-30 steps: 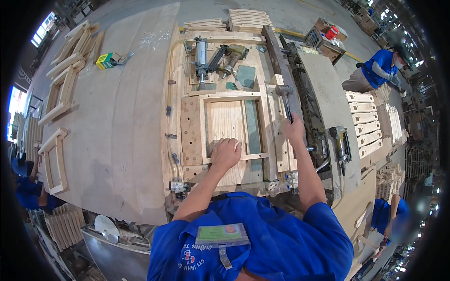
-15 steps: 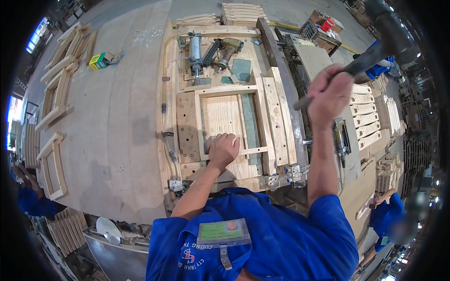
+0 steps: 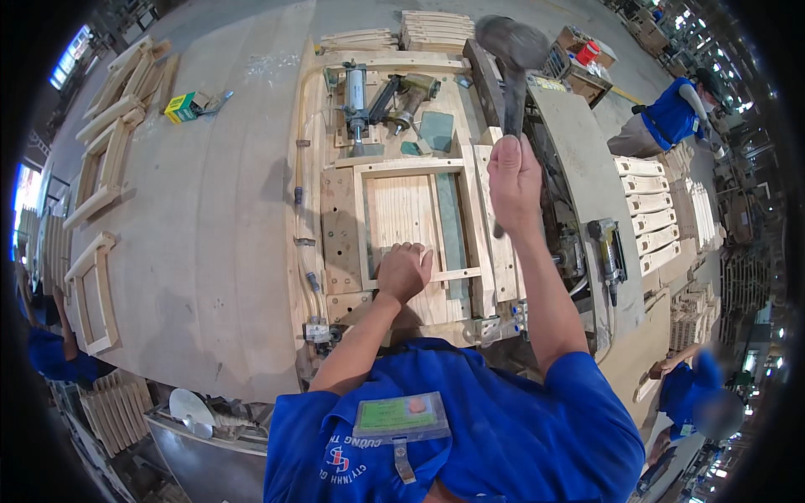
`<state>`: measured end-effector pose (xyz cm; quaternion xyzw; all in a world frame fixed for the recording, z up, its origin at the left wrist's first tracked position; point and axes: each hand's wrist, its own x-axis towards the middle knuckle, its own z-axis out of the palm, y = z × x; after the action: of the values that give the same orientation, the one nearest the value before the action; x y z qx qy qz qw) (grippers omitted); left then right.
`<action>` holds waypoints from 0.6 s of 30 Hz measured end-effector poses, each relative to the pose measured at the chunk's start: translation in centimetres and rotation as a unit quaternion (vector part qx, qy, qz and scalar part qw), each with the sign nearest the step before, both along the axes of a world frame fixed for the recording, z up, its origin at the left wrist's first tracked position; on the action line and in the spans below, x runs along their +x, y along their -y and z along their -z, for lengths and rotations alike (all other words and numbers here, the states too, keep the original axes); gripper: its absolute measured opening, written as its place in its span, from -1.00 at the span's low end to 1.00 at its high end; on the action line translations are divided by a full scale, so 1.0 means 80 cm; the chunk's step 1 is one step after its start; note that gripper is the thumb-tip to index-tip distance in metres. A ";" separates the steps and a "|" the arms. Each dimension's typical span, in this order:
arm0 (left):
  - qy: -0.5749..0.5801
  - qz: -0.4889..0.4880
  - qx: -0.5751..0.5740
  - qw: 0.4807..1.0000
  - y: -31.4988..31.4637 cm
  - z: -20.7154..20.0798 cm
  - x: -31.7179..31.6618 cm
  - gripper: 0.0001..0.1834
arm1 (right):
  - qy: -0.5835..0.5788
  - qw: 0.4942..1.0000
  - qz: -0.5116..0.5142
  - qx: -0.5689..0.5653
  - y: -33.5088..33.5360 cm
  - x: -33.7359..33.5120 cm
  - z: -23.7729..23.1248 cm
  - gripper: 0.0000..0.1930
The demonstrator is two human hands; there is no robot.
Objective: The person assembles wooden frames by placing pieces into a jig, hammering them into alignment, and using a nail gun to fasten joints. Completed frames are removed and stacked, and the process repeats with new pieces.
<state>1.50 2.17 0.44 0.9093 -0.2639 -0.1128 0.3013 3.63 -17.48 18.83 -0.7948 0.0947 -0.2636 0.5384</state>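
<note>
My right hand is closed around the handle of a dark-headed mallet, raised with its head up above the right side of the wooden jig. Below it lies a pale rectangular wooden frame, set in the jig between a drilled block on its left and drilled strips on its right. My left hand grips the frame's near rail, fingers curled over it; the part of the rail under the palm is hidden.
Beyond the frame lie an air cylinder and a nail gun. Finished frames and a small yellow-green box sit on the left board. Another air tool is at right, near stacked slats. Co-workers stand at right.
My right hand has swung the mallet leftward, from the far right to over the jig's right side, its head now more upright. The left hand stays on the near rail.
</note>
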 end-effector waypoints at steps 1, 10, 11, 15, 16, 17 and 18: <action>-0.015 -0.003 0.014 1.000 0.005 -0.005 0.000 -0.63 | 0.020 0.999 0.027 -0.021 -0.002 0.003 0.030 -0.58; -0.016 -0.021 0.053 0.998 0.006 0.002 0.001 -0.62 | -0.297 0.940 0.026 0.164 0.011 -0.053 0.029 -0.49; -0.011 -0.004 0.019 1.000 0.005 0.002 -0.002 -0.62 | -0.206 0.975 -0.008 0.081 0.022 -0.078 0.008 -0.52; 0.023 -0.003 -0.033 0.999 0.000 0.015 -0.002 -0.64 | -0.045 0.997 0.020 0.054 0.012 -0.168 -0.052 -0.55; 0.021 -0.010 -0.023 0.999 -0.001 0.013 -0.001 -0.64 | -0.024 0.997 0.041 0.063 0.003 -0.191 -0.046 -0.55; 0.028 -0.013 -0.028 0.999 0.004 0.013 -0.002 -0.71 | 0.024 0.996 0.047 0.065 -0.007 -0.219 -0.018 -0.54; 0.022 -0.001 -0.040 0.999 0.009 0.011 -0.004 -0.70 | 0.071 0.994 0.052 0.065 -0.016 -0.248 0.029 -0.54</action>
<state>1.19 1.48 -0.44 0.8992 -0.2733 -0.0821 0.3316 -16.20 -16.17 16.49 -0.7314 0.1150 -0.3402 0.5798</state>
